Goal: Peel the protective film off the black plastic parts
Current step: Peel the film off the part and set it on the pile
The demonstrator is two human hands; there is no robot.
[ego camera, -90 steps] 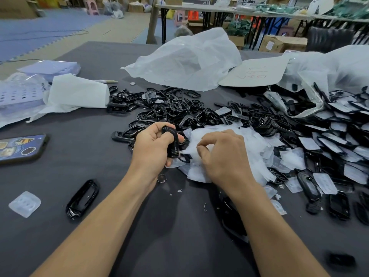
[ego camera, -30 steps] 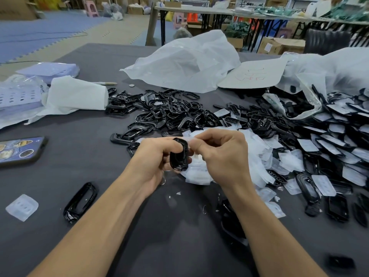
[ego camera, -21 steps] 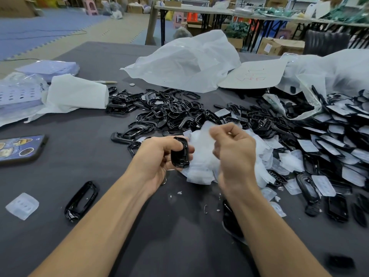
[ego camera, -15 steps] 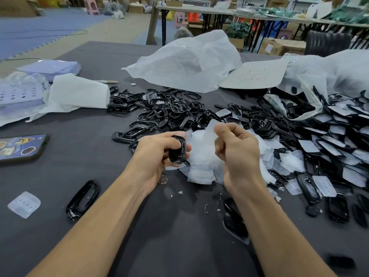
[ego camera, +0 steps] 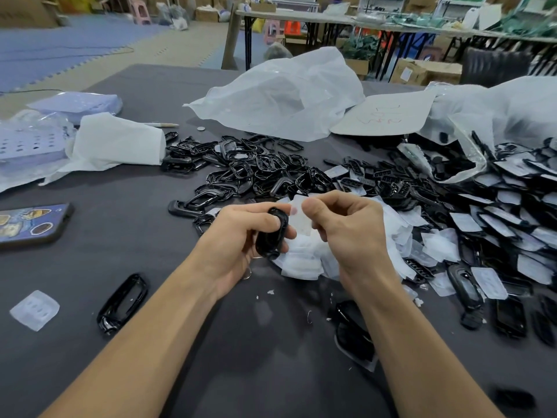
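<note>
Film (ego camera: 301, 220) pinched in your right hand (ego camera: 346, 236) grip hangs just beside the black part (ego camera: 271, 235) your left hand (ego camera: 238, 236) holds above the desk (ego camera: 135, 230); if an edge clings, a sharp tug could tear it or flick the part loose.

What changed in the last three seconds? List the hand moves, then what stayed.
The right hand rose off the pile of peeled films, reached the black part, and now pinches a film piece beside it. The left hand kept its grip on the part. The phone and the loose frame stayed put.
</note>
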